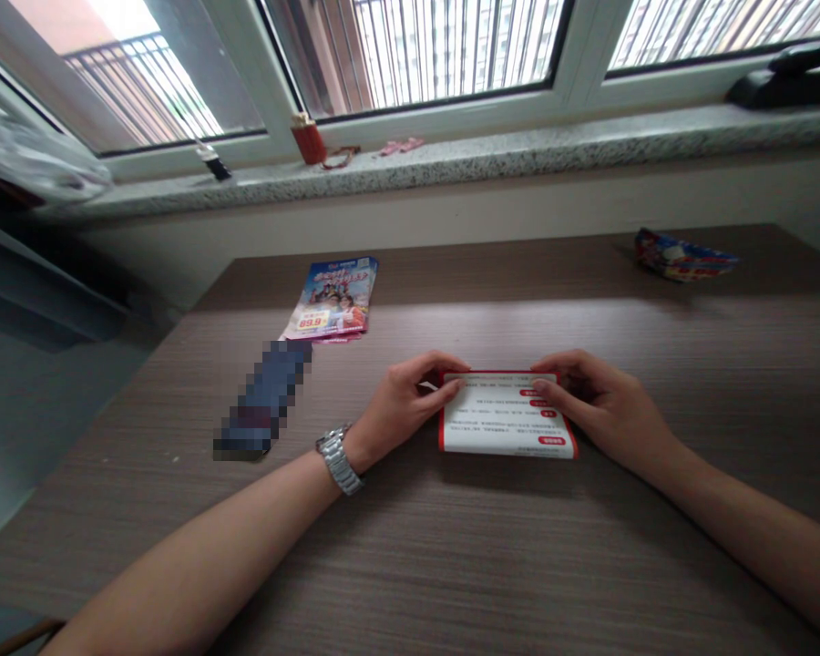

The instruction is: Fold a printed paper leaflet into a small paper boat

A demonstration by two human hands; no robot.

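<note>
A white leaflet [498,421] with a red border and upside-down print is held between my two hands over the middle of the table. My left hand [416,390], with a metal watch [340,460] on the wrist, pinches its far left corner between thumb and fingers. At the far right corner, my right hand [598,401] grips it the same way, thumb on top. The far edge looks like a fold, though what lies underneath is hidden.
A stack of colourful leaflets [334,299] lies at the table's back left, with a blurred-out dark phone-like object [263,401] in front of it. A folded paper shape [683,257] stands at the back right. A red container [308,141] is on the stone windowsill [492,162].
</note>
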